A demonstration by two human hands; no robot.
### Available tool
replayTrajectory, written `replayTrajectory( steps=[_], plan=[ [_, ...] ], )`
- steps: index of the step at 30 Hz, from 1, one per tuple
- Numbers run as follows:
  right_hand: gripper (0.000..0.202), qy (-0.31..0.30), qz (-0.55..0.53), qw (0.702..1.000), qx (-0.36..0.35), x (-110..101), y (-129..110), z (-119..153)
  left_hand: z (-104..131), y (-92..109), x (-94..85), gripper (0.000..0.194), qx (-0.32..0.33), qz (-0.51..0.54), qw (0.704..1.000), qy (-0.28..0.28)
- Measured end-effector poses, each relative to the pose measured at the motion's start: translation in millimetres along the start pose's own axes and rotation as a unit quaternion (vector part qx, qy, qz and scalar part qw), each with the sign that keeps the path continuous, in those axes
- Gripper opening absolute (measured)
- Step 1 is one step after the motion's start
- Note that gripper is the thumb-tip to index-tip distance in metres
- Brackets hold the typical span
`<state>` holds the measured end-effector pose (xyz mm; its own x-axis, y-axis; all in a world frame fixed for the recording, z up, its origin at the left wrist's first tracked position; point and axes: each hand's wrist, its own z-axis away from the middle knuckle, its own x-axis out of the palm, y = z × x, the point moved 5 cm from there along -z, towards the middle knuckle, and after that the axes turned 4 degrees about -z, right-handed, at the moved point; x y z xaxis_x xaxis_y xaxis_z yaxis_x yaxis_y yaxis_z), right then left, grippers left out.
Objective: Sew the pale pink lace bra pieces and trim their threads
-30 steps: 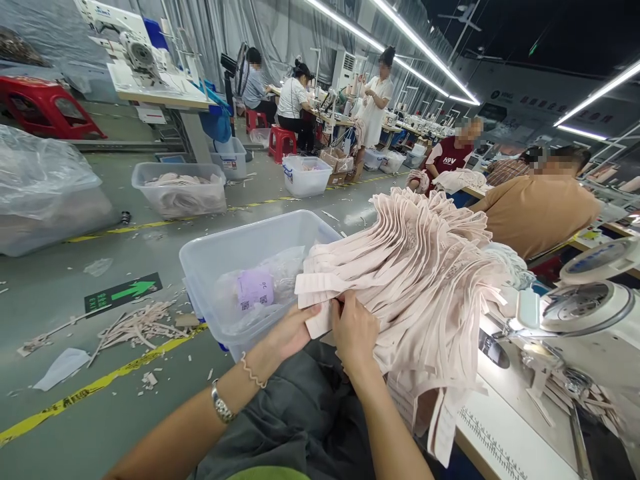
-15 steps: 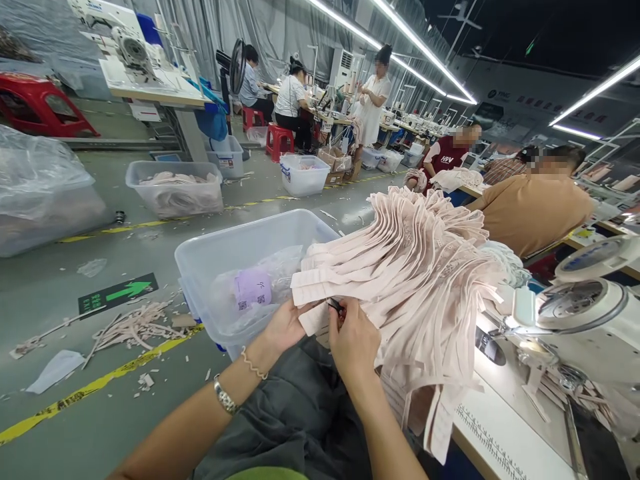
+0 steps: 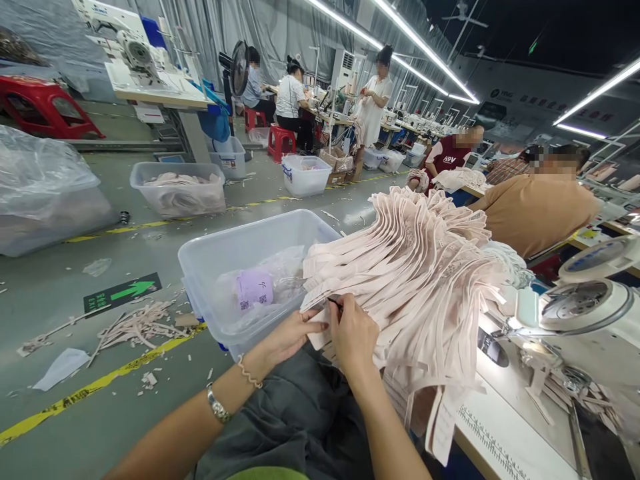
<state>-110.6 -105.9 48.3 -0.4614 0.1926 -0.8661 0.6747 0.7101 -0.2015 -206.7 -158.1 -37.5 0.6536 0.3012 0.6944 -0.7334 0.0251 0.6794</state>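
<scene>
A thick bundle of pale pink fabric pieces (image 3: pixel 405 267), probably bra parts, spreads in layers from my lap onto the sewing table. My left hand (image 3: pixel 293 337) pinches the end of one pink fabric band (image 3: pixel 318 339) at the bundle's left edge. Close beside it, my right hand (image 3: pixel 354 333) is closed around a small dark tool that looks like thread snips (image 3: pixel 336 304). Its tip points toward the band ends; most of it is hidden in my fingers.
A clear plastic bin (image 3: pixel 200 260) with a purple-labelled bag (image 3: pixel 254 288) stands just beyond my left hand. A white sewing machine (image 3: pixel 575 307) is on the table at right. Fabric scraps (image 3: pixel 137 327) litter the floor. Co-workers sit and stand at tables farther back.
My left hand has shifted slightly down and its fingers have moved along the band ends. My right hand stays near the same spot with the dark tool.
</scene>
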Motion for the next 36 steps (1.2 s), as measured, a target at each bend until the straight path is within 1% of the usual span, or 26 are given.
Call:
replayTrajectory(
  steps=[2, 3, 4, 6, 8, 10, 12, 15, 19, 21, 23, 25, 26, 28, 30, 32, 34, 36],
  plan=[
    [0.020, 0.044, -0.037, 0.998, -0.018, -6, -1, 6, -4, 11, -5.4, 0.023, 0.040, 0.052, 0.997, 0.043],
    [0.022, 0.065, -0.051, 0.996, -0.029, -10, -2, 10, -7, 17, -7.2, 0.021, 0.054, 0.083, 0.993, 0.058],
    [0.024, 0.083, -0.059, 0.994, -0.038, -13, -3, 14, -8, 22, -7.9, 0.021, 0.055, 0.106, 0.991, 0.063],
    [0.027, 0.103, -0.056, 0.992, -0.048, -17, -5, 20, -11, 27, -6.5, 0.025, 0.035, 0.135, 0.989, 0.058],
    [0.029, 0.113, -0.042, 0.992, -0.045, -19, -5, 23, -11, 28, -3.8, 0.028, 0.014, 0.152, 0.987, 0.051],
    [0.027, 0.112, -0.038, 0.992, -0.037, -19, -5, 23, -10, 27, -1.5, 0.026, 0.010, 0.161, 0.985, 0.056],
    [0.022, 0.103, -0.039, 0.993, -0.031, -18, -4, 21, -8, 24, 0.7, 0.023, 0.012, 0.162, 0.985, 0.063],
    [0.012, 0.072, -0.017, 0.997, -0.025, -13, -5, 14, -5, 22, 3.0, 0.019, 0.017, 0.162, 0.984, 0.074],
    [0.007, 0.023, 0.038, 0.999, -0.004, -4, -5, 5, -2, 19, 4.9, 0.021, 0.036, 0.146, 0.987, 0.052],
    [0.008, 0.000, 0.044, 0.999, 0.014, 0, -3, 2, 1, 15, 6.4, 0.028, 0.033, 0.122, 0.992, 0.024],
    [0.010, -0.022, 0.038, 0.999, 0.029, 5, -1, 0, 3, 8, 8.1, 0.040, 0.022, 0.086, 0.996, -0.006],
    [0.010, -0.037, 0.025, 0.998, 0.038, 7, 1, 0, 4, 2, 8.4, 0.049, -0.005, 0.040, 0.999, -0.019],
    [0.011, -0.041, 0.015, 0.998, 0.039, 6, 2, 1, 3, 0, 7.4, 0.050, -0.017, 0.019, 1.000, -0.016],
    [0.014, -0.044, -0.008, 0.999, 0.026, 2, 3, 4, -1, 4, 3.2, 0.043, -0.009, -0.008, 1.000, 0.011],
    [0.019, -0.055, -0.010, 0.998, 0.011, -5, 4, 7, -5, 15, -2.8, 0.034, 0.020, -0.002, 0.998, 0.058],
    [0.025, -0.085, 0.013, 0.996, 0.003, -12, 8, 12, -9, 27, -6.7, 0.026, 0.031, 0.028, 0.995, 0.093],
    [0.031, -0.114, 0.026, 0.993, 0.000, -17, 12, 16, -10, 34, -6.0, 0.020, 0.015, 0.056, 0.993, 0.101],
    [0.030, -0.106, 0.011, 0.994, -0.001, -21, 14, 18, -9, 35, -1.0, 0.021, -0.012, 0.080, 0.993, 0.085]
  ],
)
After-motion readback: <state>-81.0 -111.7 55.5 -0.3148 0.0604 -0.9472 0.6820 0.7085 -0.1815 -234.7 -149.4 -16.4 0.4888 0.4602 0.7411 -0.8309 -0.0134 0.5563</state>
